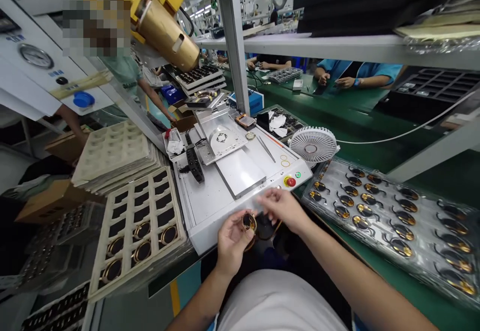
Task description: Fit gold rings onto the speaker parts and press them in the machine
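The left hand (pixel 232 238) is clenched on a round gold part (pixel 249 222), and the thumb and fingers hold it by the rim, just in front of a white machine (pixel 202 221). The right hand (pixel 283 208) is very near to this part, with its fingers bent and pointing toward it, but I cannot tell if they grasp anything. A red stop button (pixel 289 181) sits on the machine, close to the right hand. On the right lies a clear tray (pixel 423 221) with many similar gold parts in rows. On the left is a beige tray (pixel 179 231) with dark pockets, and some gold parts sit in its lower rows. Behind it is a stack of beige trays (pixel 112 153). A small white fan (pixel 313 144) stands past the machine. Farther away, a gold cylinder (pixel 165 36) hangs above, and a co-worker's hands (pixel 332 78) are at a green bench (pixel 348 121).
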Demonstrator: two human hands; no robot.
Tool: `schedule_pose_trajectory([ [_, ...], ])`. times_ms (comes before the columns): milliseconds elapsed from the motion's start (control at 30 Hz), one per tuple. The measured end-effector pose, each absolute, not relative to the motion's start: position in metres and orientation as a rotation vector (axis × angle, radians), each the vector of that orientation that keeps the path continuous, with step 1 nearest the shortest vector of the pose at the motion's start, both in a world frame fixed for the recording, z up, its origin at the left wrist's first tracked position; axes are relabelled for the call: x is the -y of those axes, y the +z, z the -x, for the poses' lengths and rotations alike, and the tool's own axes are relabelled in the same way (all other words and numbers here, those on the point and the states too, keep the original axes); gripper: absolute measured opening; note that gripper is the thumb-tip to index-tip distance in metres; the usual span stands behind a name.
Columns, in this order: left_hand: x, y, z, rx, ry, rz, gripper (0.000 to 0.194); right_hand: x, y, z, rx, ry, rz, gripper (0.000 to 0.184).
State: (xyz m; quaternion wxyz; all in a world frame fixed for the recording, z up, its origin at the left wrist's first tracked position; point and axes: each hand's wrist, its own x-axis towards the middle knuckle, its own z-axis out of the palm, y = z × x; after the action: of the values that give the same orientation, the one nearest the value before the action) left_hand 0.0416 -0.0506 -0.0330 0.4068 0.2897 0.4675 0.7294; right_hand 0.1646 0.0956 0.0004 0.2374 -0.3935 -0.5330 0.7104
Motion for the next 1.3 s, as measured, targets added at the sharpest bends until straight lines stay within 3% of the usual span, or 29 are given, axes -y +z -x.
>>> schedule_pose_trajectory([
  [233,0.047,-0.017,-0.033,-1.373,1.665,-0.904,0.04,-0.161,0.012,-0.144,1.393,1.698,1.181,0.035],
  [367,0.046,-0.017,-0.035,-1.566,1.665,-1.075,0.054,-0.138,0.02,-0.153,1.437,1.685,1.108,0.037],
  [567,0.042,-0.014,-0.035,-1.735,1.651,-1.36,0.073,-0.08,0.034,-0.184,1.709,1.912,0.87,0.037],
  [967,0.043,-0.006,-0.042,-1.773,1.654,-1.442,0.066,-0.063,0.023,-0.182,1.931,1.719,0.903,0.036],
  [1300,0.038,-0.008,-0.055,-1.861,1.724,-1.383,0.056,-0.074,-0.001,-0.192,2.084,1.541,0.86,0.053],
])
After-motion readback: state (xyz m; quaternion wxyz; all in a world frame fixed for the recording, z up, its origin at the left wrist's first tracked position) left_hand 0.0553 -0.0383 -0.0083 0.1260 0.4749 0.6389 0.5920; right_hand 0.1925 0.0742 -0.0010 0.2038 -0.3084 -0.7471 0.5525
